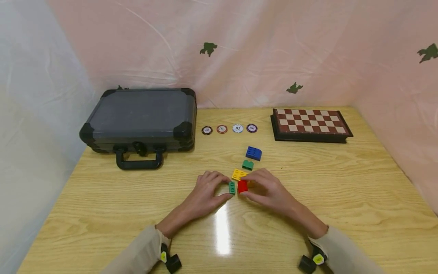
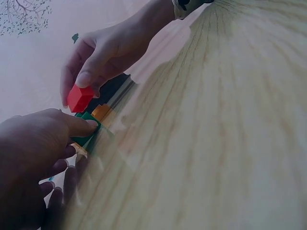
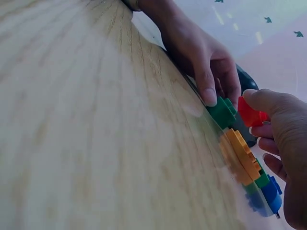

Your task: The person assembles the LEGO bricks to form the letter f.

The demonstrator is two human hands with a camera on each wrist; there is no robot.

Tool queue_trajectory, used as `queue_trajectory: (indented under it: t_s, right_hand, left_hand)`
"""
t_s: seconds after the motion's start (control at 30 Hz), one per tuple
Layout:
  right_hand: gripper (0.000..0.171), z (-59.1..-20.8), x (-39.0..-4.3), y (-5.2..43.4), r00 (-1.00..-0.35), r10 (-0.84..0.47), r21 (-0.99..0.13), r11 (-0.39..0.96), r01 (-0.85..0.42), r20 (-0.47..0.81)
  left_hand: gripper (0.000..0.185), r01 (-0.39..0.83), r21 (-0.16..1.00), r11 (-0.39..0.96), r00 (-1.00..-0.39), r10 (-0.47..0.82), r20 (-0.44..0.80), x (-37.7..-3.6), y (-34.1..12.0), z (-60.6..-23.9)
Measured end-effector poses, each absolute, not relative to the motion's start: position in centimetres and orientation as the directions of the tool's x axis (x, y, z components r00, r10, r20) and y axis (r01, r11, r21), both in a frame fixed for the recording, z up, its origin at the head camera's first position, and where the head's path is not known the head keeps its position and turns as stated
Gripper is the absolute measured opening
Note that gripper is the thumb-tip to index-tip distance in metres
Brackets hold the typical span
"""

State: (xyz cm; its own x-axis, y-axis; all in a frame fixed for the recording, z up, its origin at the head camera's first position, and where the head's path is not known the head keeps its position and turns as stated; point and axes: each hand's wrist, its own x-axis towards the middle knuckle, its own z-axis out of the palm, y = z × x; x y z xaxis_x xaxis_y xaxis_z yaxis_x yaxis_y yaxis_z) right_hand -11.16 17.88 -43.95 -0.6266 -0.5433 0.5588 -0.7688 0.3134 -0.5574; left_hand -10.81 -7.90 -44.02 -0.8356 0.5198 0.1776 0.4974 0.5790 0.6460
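Pale wood table (image 1: pixel 342 198), person seated at near edge. Grey hard case (image 1: pixel 140 118) at back left, chessboard (image 1: pixel 309 123) back right, four poker chips (image 1: pixel 229 129) between. Left hand (image 1: pixel 205 194) pinches small green brick (image 1: pixel 232 187) at table centre. Right hand (image 1: pixel 268 190) grips red brick (image 1: pixel 242 186), just beside the green. Yellow brick (image 1: pixel 238 174) behind them; second green brick (image 1: pixel 248 164) and blue brick (image 1: pixel 253 153) farther back.

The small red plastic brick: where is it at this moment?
In the head view the small red plastic brick sits near the table's centre, pinched in the right hand, just right of the small green plastic brick that the left hand holds.
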Motion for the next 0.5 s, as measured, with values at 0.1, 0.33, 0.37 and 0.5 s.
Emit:
queue_trajectory:
  t_s: [0.1,0.33,0.37,0.5]
  right_hand:
    - [0.041,-44.0,-11.3,17.5,-0.632,-0.547,-0.566,0.314,-0.763,0.549]
    - [0.041,-44.1,-11.3,16.7,-0.622,-0.552,-0.544,0.326,-0.774,0.555]
    - [0.040,-44.2,-11.3,16.6,-0.621,-0.555,-0.538,0.330,-0.776,0.554]
    - [0.038,-44.2,-11.5,16.3,-0.609,-0.562,-0.517,0.337,-0.787,0.560]
  left_hand:
    - [0.036,0.497,0.648,0.577,-0.835,0.521,0.177,-10.8,-7.9,-44.0]
    - [0.035,0.509,0.650,0.565,-0.830,0.523,0.196,-10.9,-7.9,-44.1]
    - [0.035,0.511,0.649,0.563,-0.829,0.523,0.199,-10.8,-7.9,-44.1]
    - [0.035,0.519,0.646,0.559,-0.826,0.523,0.211,-10.8,-7.9,-44.2]
